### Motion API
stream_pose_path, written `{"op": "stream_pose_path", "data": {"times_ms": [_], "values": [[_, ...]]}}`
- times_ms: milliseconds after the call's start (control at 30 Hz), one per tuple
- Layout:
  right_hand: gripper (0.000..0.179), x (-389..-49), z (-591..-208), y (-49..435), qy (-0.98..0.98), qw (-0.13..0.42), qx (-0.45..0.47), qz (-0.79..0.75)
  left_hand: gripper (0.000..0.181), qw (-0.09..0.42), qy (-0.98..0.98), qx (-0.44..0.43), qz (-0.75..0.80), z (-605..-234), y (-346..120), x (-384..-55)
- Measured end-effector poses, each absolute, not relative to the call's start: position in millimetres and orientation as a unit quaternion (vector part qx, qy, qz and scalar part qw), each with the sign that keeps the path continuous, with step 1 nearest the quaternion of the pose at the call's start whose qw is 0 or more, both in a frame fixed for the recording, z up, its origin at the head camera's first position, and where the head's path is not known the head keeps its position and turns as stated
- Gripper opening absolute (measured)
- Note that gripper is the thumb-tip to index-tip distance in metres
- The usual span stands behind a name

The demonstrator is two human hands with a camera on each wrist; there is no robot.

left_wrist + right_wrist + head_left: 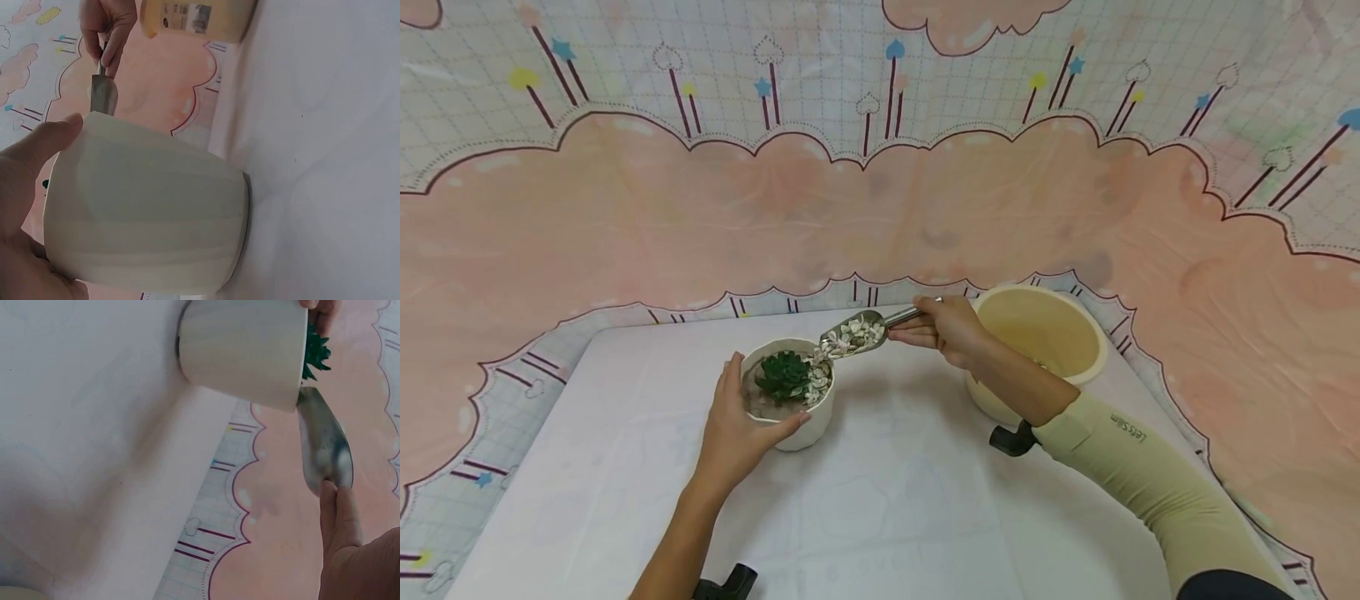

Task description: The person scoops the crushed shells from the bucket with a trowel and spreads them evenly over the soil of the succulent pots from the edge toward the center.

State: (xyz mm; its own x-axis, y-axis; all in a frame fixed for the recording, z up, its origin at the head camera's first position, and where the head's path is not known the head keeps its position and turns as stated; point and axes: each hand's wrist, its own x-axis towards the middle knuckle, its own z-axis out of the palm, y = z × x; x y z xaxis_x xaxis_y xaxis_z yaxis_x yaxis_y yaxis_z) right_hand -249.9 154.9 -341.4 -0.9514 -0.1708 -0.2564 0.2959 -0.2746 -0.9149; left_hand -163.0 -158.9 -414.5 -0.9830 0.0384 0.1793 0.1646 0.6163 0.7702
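Note:
A white faceted flowerpot [808,432] stands on the table with a green succulent [782,375] in greyish soil. White pebbles [817,379] cover the soil on the pot's right side. My left hand [739,429] holds the pot's rim from the left, thumb at the front and fingers on the far left side. In my right hand [946,327] is the handle of a metal scoop [874,318], pinched between thumb and fingers. White pebbles fill the scoop, and its tip is over the pot's right rim. The right wrist view shows the scoop's underside [325,444] against the rim.
A cream bucket [1093,333] stands right of the pot, behind my right forearm; its inside is partly hidden. White cloth covers the table [910,467]. A patterned backdrop [850,217] hangs behind the table. Black camera mounts [1013,439] are on both wrists.

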Motion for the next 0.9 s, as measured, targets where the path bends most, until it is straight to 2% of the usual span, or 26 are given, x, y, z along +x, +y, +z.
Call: {"op": "stream_pose_path", "data": {"times_ms": [200, 400, 667, 900], "values": [[0.036, -250.6, -343.7, 154.9, 0.580, 0.148, 0.059, -0.799, 0.127, 0.059, -0.898, -0.068, -0.431, -414.2, -162.0, -163.6], [0.042, -250.3, -343.5, 156.1, 0.580, 0.147, 0.052, -0.799, 0.134, 0.048, -0.898, -0.060, -0.433, -411.2, -160.8, -163.2], [0.043, -251.0, -343.8, 156.0, 0.580, 0.149, 0.053, -0.799, 0.133, 0.072, -0.899, -0.058, -0.428, -414.7, -160.3, -164.5], [0.038, -251.2, -345.6, 157.2, 0.575, 0.151, 0.050, -0.802, 0.132, 0.063, -0.902, -0.063, -0.423, -413.6, -164.2, -166.0]]}}
